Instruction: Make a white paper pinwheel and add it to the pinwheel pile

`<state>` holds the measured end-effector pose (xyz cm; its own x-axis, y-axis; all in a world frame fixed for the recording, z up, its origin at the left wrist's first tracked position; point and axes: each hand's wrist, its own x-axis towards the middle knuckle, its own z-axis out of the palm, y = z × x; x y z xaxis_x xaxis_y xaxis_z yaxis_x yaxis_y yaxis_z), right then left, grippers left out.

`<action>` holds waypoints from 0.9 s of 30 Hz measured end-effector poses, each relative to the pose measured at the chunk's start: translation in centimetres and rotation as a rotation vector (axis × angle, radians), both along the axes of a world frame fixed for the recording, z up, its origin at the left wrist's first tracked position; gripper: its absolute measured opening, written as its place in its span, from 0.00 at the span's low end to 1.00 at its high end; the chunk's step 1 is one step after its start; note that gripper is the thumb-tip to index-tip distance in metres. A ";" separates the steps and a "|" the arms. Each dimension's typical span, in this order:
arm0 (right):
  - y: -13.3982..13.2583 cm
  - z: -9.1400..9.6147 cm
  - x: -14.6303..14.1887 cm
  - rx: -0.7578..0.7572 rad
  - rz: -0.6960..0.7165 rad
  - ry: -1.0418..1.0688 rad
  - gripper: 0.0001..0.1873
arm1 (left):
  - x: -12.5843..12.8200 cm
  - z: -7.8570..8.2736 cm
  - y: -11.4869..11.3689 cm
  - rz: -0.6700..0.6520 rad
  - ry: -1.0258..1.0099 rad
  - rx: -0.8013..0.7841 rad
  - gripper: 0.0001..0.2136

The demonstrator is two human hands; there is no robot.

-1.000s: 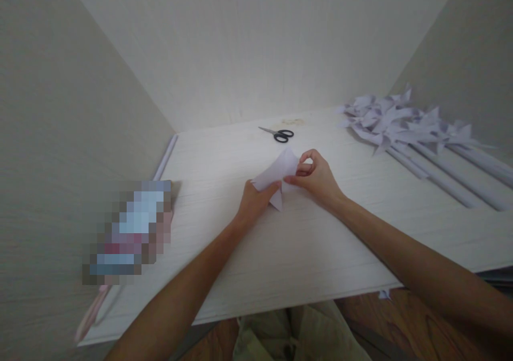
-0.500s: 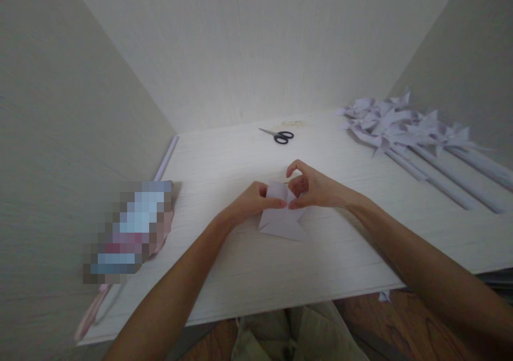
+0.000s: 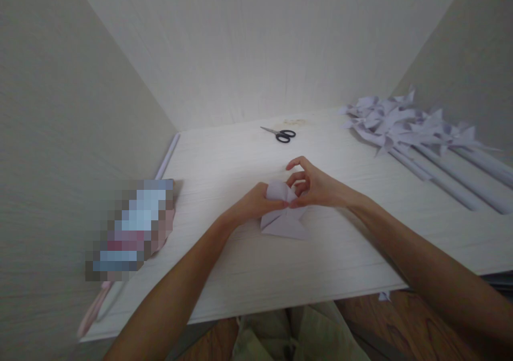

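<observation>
- Thing in hand: white thin-paper piece, cut and curled, with pointed flaps (image 3: pixel 283 228); it lies between the two hands, low over the white wood-grain desk (image 3: pixel 300 270); whether it touches the surface, cannot tell.
- Left hand (image 3: pixel 255 202): pinching the paper, thumb laid across its near face towards the middle; the other fingers are mostly hidden behind it.
- Right hand (image 3: pixel 318 188): thumb and some fingertips closed on the paper near its middle, just beside the left thumb; index finger raised, curved clear of the sheet.
- Above the left thumb, the paper bulges in a rounded loop; below both thumbs, a broad flap spreads towards the wearer.
- Handling (judged): very light, springy along the curl, easily creased. Cut edges probably tear if pulled sideways. Best hold: light thumb-and-finger pinch at the gathered centre; flap tips look too floppy to grip by.
- Beyond the hands: black-handled metal scissors (image 3: pixel 282 135), lying apart from both.
- Beyond the right hand, off to its right: heap of white paper pinwheel shapes (image 3: pixel 395 123), with white rolled-paper tubes (image 3: pixel 444 182) running out from it.
- Left of the left hand, well apart: slim white tube (image 3: pixel 167 156), partly behind a pixelated object (image 3: pixel 138 222), identity unclear.
</observation>
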<state>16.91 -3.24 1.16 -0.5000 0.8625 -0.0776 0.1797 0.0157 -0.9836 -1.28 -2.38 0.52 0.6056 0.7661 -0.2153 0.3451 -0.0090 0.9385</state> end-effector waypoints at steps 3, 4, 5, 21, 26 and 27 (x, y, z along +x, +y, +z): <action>0.1 0.1 -0.1 0.204 -0.073 -0.025 0.30 | 0.2 -0.4 0.0 0.120 -0.058 -0.005 0.13; 0.1 0.2 -0.2 0.337 -0.130 -0.036 0.28 | 0.3 -0.6 0.1 0.196 -0.095 -0.013 0.13; 0.0 0.2 -0.2 0.487 -0.195 -0.049 0.24 | 0.4 -0.8 0.1 0.282 -0.146 -0.024 0.12; -1.2 -1.6 -1.5 1.258 -0.161 -0.495 0.04 | 1.6 -1.8 0.1 0.796 -0.518 -0.008 0.10; -1.1 -1.2 -2.2 0.914 -0.352 -0.293 0.06 | 1.6 -2.0 -0.1 0.777 -0.472 0.093 0.11; -1.1 -1.1 -2.3 0.848 -0.388 -0.259 0.07 | 1.7 -2.0 -0.2 0.766 -0.464 0.098 0.12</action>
